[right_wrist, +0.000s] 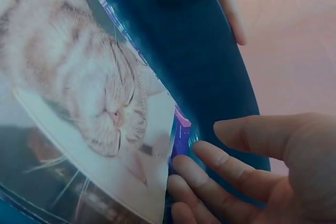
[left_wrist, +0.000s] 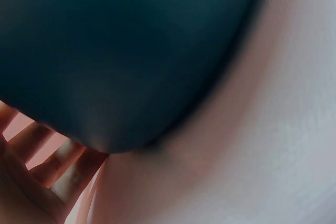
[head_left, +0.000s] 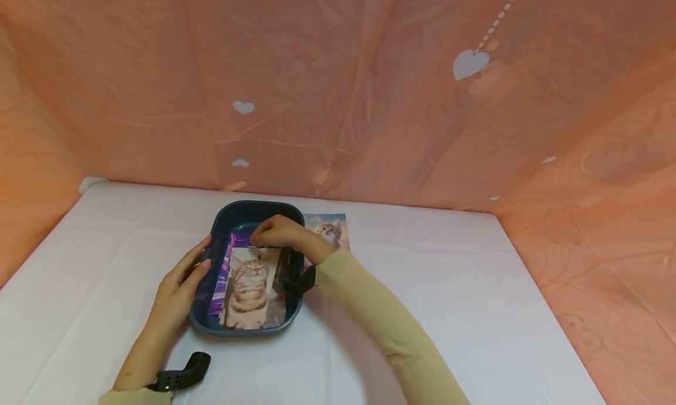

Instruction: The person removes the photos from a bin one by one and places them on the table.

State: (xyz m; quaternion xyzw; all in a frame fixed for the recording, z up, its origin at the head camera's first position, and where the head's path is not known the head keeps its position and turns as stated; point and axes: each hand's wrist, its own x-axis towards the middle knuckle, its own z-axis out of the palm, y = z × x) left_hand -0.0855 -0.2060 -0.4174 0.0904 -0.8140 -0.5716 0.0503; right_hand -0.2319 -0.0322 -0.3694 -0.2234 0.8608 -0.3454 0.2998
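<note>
A dark blue tray (head_left: 248, 331) stands on the white table. In it lies a picture of a cat with closed eyes (head_left: 250, 290), partly covering a purple printed sheet (head_left: 219, 299). My left hand (head_left: 176, 290) holds the tray's left side, thumb at the rim; several of its fingertips pass out of sight behind the tray in the left wrist view. Inside the tray, my right hand (head_left: 280, 232) is at the picture's upper edge. Its fingertips (right_wrist: 191, 169) touch beside that edge in the right wrist view, the thumb standing apart from them.
Another picture, with a kitten on it (head_left: 330, 232), lies right of the tray, partly hidden by the right forearm. The white tabletop (head_left: 449, 287) extends widely to the right. A peach curtain with white hearts (head_left: 343, 100) hangs behind the table and at its sides.
</note>
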